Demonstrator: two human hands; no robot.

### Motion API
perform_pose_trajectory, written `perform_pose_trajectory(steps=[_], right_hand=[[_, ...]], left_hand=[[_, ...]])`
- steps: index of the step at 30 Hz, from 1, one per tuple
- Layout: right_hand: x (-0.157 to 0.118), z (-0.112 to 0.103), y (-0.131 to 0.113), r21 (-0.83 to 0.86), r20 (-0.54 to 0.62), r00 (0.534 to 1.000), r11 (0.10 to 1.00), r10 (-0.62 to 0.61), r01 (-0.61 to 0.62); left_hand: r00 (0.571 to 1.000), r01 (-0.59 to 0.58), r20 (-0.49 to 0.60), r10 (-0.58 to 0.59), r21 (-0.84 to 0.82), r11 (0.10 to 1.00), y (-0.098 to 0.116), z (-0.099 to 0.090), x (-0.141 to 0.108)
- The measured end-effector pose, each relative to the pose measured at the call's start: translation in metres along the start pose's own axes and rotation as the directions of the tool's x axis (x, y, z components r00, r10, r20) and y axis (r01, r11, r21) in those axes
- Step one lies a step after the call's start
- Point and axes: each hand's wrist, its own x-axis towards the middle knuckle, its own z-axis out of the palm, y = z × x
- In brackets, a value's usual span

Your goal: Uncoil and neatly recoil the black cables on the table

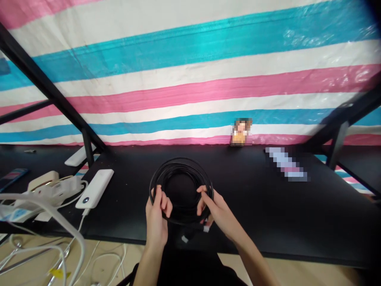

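From the head cam, the black cable [181, 190] looks pretty much wound into a neat round coil already, sitting at the near edge of the black table [268, 206]. Left hand [157, 216] has fingers clamped on the left side of the loop, right hand [216, 212] pinches the right side. I'd say what's left is the loose ends with white plugs [195, 233] dangling below.
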Motion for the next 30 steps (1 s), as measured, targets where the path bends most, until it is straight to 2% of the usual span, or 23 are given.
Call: perform_pose_trajectory(steps=[3,5,7,9,10,13,14,15,16,17,20,22,24,27,30], right_hand=[[0.0,-0.001,-0.006,0.148,-0.063,0.998,0.988,-0.026,0.035],[-0.005,-0.002,-0.013,0.245,-0.069,0.995,0.966,-0.072,0.087],[-0.01,-0.003,-0.018,0.313,-0.059,0.989,0.939,-0.132,0.144],[-0.015,-0.003,-0.02,0.345,-0.031,0.982,0.92,-0.188,0.187],[-0.017,-0.003,-0.02,0.354,-0.008,0.978,0.914,-0.208,0.198],[-0.018,-0.001,-0.017,0.38,0.082,0.966,0.904,-0.245,0.197],[-0.016,0.0,-0.016,0.382,0.105,0.964,0.905,-0.243,0.186],[-0.014,0.0,-0.015,0.376,0.118,0.966,0.91,-0.232,0.173],[-0.011,0.001,-0.014,0.36,0.12,0.969,0.919,-0.216,0.16],[-0.008,0.001,-0.013,0.338,0.111,0.974,0.929,-0.197,0.15],[0.004,0.0,-0.009,0.262,0.039,0.988,0.956,-0.147,0.132],[0.012,-0.001,-0.004,0.187,-0.039,0.99,0.972,-0.135,0.14],[0.018,-0.004,0.005,0.068,-0.128,0.981,0.986,-0.145,0.155],[0.024,-0.008,0.021,-0.1,-0.194,0.966,0.983,-0.168,0.151],[0.028,-0.009,0.031,-0.232,-0.231,0.954,0.963,-0.193,0.139]], left_hand=[[0.993,-0.075,0.102,0.054,0.214,0.974,0.004,-0.003,0.003],[0.976,-0.166,0.195,0.095,0.39,0.906,0.007,-0.006,0.003],[0.96,-0.2,0.271,0.067,0.497,0.844,0.009,-0.008,-0.001],[0.937,-0.155,0.345,-0.057,0.556,0.817,0.009,-0.008,-0.007],[0.911,-0.11,0.384,-0.151,0.578,0.808,0.01,-0.007,-0.011],[0.769,0.056,0.47,-0.432,0.624,0.779,0.01,-0.003,-0.023],[0.733,0.095,0.479,-0.483,0.631,0.77,0.01,-0.002,-0.025],[0.721,0.117,0.476,-0.504,0.634,0.765,0.009,-0.001,-0.026],[0.735,0.121,0.461,-0.497,0.632,0.765,0.008,-0.001,-0.026],[0.767,0.114,0.438,-0.469,0.625,0.772,0.006,-0.001,-0.025],[0.893,0.09,0.314,-0.323,0.579,0.81,-0.003,-0.005,-0.017],[0.951,0.089,0.205,-0.232,0.537,0.839,-0.011,-0.008,-0.012],[0.978,0.076,0.13,-0.165,0.513,0.855,-0.016,-0.011,-0.008],[0.992,0.031,0.085,-0.091,0.537,0.843,-0.02,-0.016,-0.006],[0.999,-0.025,0.048,-0.007,0.627,0.779,-0.02,-0.02,-0.006]])
